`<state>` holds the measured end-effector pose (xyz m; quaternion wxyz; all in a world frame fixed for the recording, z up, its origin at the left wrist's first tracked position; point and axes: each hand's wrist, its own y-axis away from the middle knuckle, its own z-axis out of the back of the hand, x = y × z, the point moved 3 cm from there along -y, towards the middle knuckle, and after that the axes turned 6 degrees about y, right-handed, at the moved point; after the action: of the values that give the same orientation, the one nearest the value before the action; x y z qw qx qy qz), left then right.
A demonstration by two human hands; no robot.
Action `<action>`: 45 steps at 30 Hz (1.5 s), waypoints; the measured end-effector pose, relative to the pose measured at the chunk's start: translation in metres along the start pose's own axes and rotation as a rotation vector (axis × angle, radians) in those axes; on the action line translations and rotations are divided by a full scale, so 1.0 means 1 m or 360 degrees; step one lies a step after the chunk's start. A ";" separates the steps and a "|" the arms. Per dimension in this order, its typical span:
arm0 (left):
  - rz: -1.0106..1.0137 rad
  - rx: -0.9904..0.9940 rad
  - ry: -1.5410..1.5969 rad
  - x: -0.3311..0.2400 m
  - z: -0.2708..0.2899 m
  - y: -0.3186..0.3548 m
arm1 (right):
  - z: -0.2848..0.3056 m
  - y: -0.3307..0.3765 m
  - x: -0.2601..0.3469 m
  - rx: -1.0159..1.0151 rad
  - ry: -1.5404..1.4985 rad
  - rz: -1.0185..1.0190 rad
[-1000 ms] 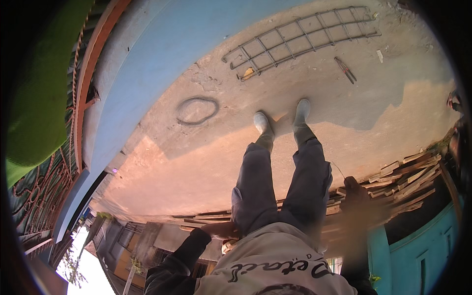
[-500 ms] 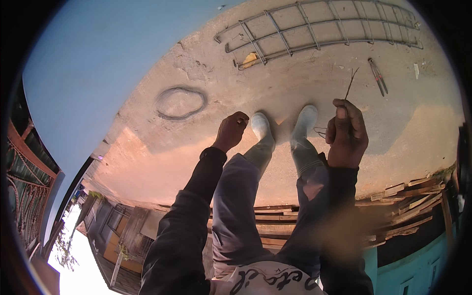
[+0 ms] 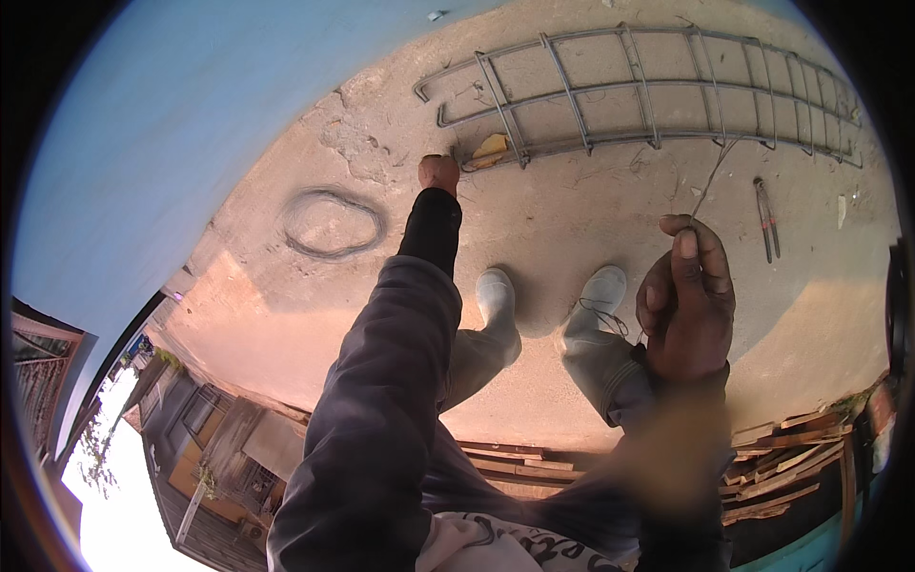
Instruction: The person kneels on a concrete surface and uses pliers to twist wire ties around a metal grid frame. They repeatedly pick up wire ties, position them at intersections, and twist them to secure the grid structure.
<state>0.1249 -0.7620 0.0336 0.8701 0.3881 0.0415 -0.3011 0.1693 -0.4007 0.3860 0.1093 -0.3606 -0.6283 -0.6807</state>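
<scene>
On the ground ahead lies a long steel rebar cage (image 3: 570, 92) with stirrups across its bars. My left hand (image 3: 438, 173), arm stretched forward, is closed in a fist at the cage's near left corner, right beside a bent bar end. Its fingers face away, so whether they grip the bar cannot be made out. My right hand (image 3: 691, 305) is raised at the right, thumb and fingertips pinching a thin tie wire (image 3: 707, 186). That wire runs up from the fingers, overlapping the cage's near edge in view; thin loops (image 3: 600, 310) show left of the hand.
A coil of grey wire (image 3: 329, 254) lies at the left. Pincers with red handles (image 3: 766, 224) rest on the ground at the right. A yellow scrap (image 3: 491, 146) is by the cage corner. Wooden planks (image 3: 791, 467) are stacked close by; a blue wall (image 3: 191, 105) rises at the left.
My left hand has reached forward to the cage's near left corner. My right hand still pinches the wire. My body leans forward and the view has shifted.
</scene>
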 end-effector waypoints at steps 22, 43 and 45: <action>-0.0321 -0.0382 0.0524 0.015 0.009 -0.062 | -0.056 -0.088 0.048 0.0629 0.0385 0.0737; -0.0381 0.0242 -0.0882 -0.009 -0.005 0.043 | -0.077 -0.243 -0.272 -0.0018 -0.0118 -0.0417; -0.0153 -0.0025 -0.0564 -0.014 0.001 0.057 | -0.079 -0.236 -0.266 0.0170 -0.0542 -0.0534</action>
<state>0.1452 -0.7258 0.0757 0.8513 0.3198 -0.0917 -0.4057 0.1896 -0.5116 0.0396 -0.0939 -0.3544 -0.7238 -0.5845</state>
